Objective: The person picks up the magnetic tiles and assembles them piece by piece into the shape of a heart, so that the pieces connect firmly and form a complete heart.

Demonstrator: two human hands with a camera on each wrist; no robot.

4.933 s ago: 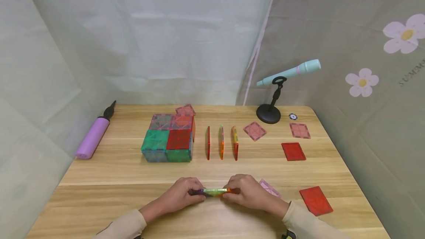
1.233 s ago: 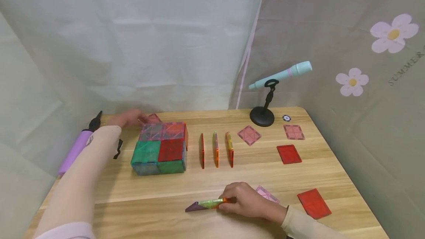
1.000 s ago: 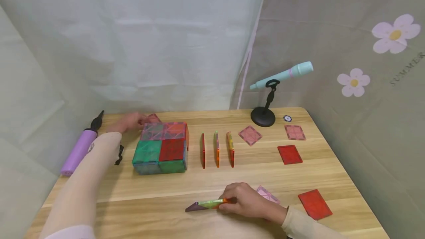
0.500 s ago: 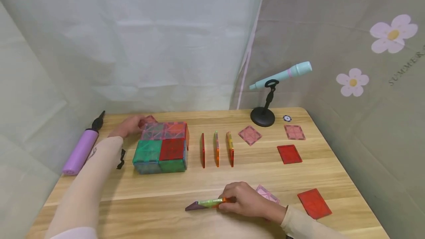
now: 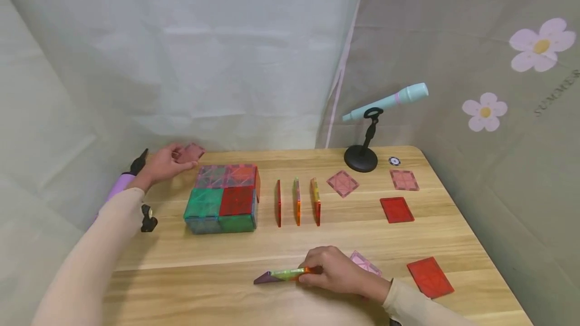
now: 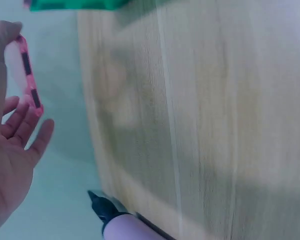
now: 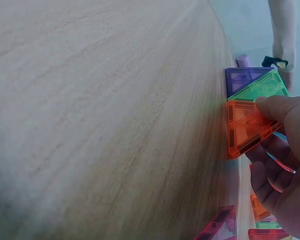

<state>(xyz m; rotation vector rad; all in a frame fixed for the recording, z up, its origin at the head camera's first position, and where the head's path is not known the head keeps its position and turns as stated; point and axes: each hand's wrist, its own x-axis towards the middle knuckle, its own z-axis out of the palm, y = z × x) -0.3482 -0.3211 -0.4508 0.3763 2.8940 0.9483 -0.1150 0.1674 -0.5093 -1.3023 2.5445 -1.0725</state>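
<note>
In the head view my left hand holds a pink see-through magnetic tile at the back left, raised behind a low box of magnetic tiles. The left wrist view has the pink tile between thumb and fingers. Near the front, my right hand pinches the right end of a joined row of triangular tiles standing on edge. From the right wrist view, the row is an orange tile, a green tile and a purple tile. The thumb presses the orange tile.
Three tiles, one a red tile, stand upright right of the box. Several flat tiles lie rightward, including a red square tile and a pink tile. A microphone stand is at the back, a purple hand pump far left.
My left hand has let go of the joined row, reached to the back left and picked up the pink tile from behind the box. My right hand keeps its hold near the front.
</note>
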